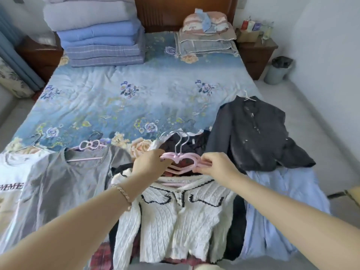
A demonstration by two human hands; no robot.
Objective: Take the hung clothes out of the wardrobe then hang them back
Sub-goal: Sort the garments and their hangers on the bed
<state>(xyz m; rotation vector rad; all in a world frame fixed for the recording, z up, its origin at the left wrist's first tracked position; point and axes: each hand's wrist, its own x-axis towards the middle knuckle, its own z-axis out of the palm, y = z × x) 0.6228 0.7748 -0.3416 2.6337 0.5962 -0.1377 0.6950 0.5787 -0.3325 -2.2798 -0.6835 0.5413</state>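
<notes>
Grey T-shirt (58, 182) lying at the left of the bed (116, 94), left hand (148, 164) curled round a bunch of pink hangers (190, 157) (metal hooks toward the headboard) over a white cable-knit cardigan (175, 221), right hand (216, 165) pinching their right arms, dark grey jacket (253, 137) further right

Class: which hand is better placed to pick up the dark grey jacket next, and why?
Probably the right hand: it grips the pink hangers on the side beside the dark grey jacket, while the left hand would have to cross over.
</notes>
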